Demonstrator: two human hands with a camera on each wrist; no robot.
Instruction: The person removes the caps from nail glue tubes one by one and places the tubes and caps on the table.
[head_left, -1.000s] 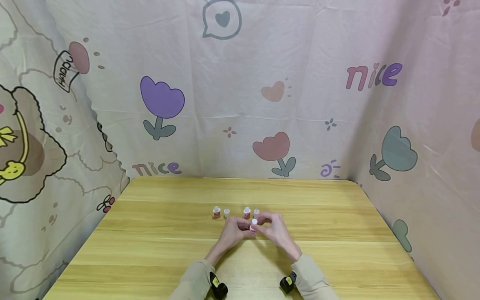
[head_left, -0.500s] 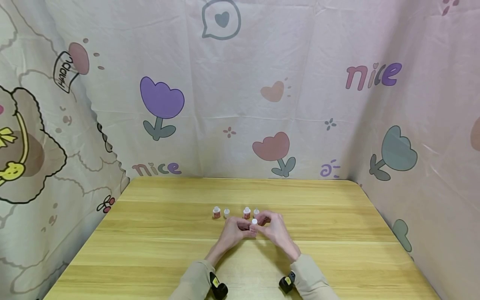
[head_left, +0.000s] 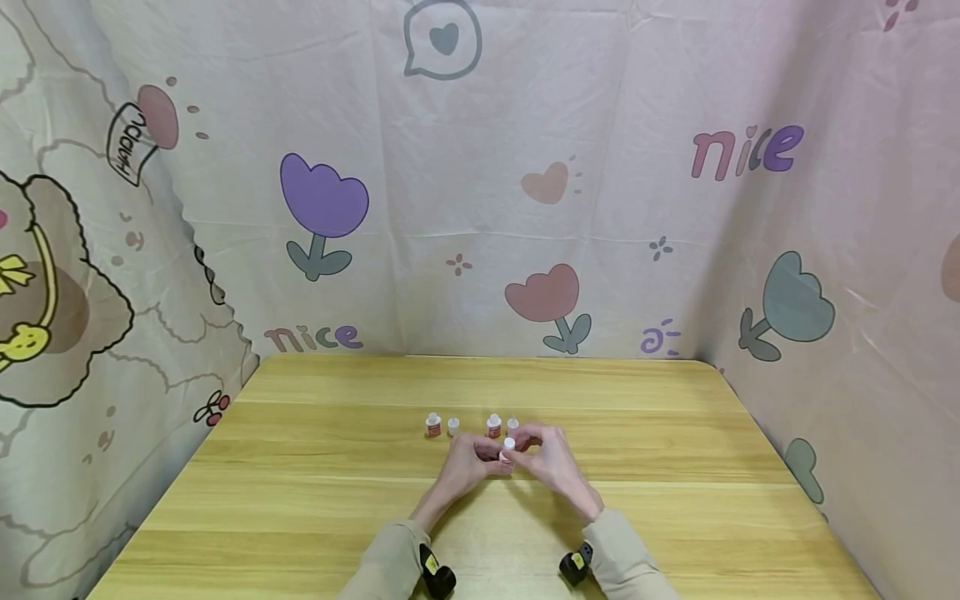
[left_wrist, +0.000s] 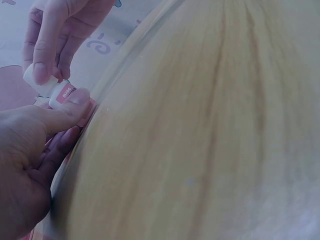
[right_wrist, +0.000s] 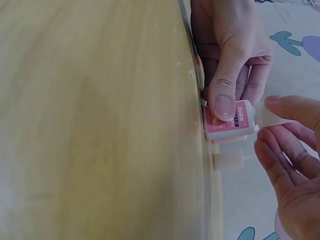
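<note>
Between both hands is a small white glue bottle [right_wrist: 242, 122] with a pink label, upright in the head view. My left hand [head_left: 465, 465] grips its body, thumb across the label. The thumb and fingers of my right hand [head_left: 553, 458] pinch the white cap [right_wrist: 268, 117] at the bottle's top. Just behind the hands stand a similar labelled bottle [head_left: 493, 427] and a small white piece with a thin upright tip [right_wrist: 229, 160]. Fingers of the right hand partly cover that piece in the head view.
Farther left on the wooden table [head_left: 300, 467] stands a second pair, a labelled bottle [head_left: 433, 426] and a small white piece [head_left: 453, 427] with a thin tip. A printed cloth [head_left: 450, 208] hangs behind the table and along both sides.
Hardly anything differs. The right wrist shifts very slightly, while the bottle and the left hand keep their place.
</note>
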